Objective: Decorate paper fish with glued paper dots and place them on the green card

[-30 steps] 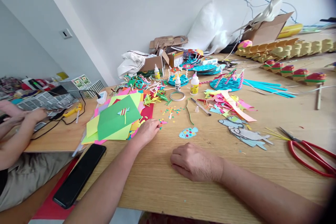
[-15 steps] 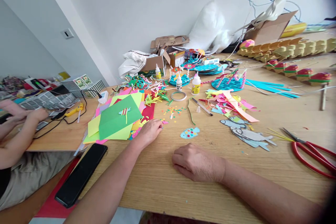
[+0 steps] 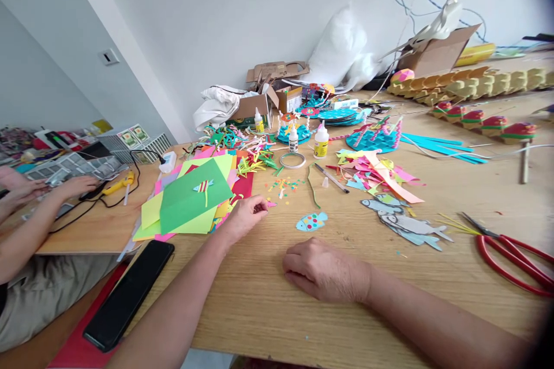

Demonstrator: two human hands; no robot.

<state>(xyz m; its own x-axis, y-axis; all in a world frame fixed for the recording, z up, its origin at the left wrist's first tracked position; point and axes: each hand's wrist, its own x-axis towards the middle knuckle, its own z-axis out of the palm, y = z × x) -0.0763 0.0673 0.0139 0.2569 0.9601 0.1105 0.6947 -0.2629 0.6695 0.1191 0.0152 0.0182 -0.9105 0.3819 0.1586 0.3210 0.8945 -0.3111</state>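
Note:
My left hand (image 3: 246, 218) hovers at or rests on the right edge of the paper stack, fingers curled together. A small pink paper piece (image 3: 272, 204) lies right at its fingertips; whether they grip anything is hidden. My right hand (image 3: 322, 270) rests on the table as a loose fist, with nothing showing in it. Just beyond it lies a light blue paper fish (image 3: 311, 221) with coloured dots. On the green sheet (image 3: 182, 202) sits a smaller striped paper fish (image 3: 203, 185). Grey and blue fish cutouts (image 3: 402, 222) overlap to the right.
Red-handled scissors (image 3: 511, 253) lie at the right. Glue bottles (image 3: 321, 142), a tape roll (image 3: 292, 160), a pen (image 3: 331, 177) and paper scraps (image 3: 372, 168) are farther back. A black phone (image 3: 130, 294) lies left. Another person's hand (image 3: 78, 185) works at the left table.
My left hand's fingers have curled in more beside the pink piece. My right hand stays put. The other person's hand has moved right, and the view has shifted slightly.

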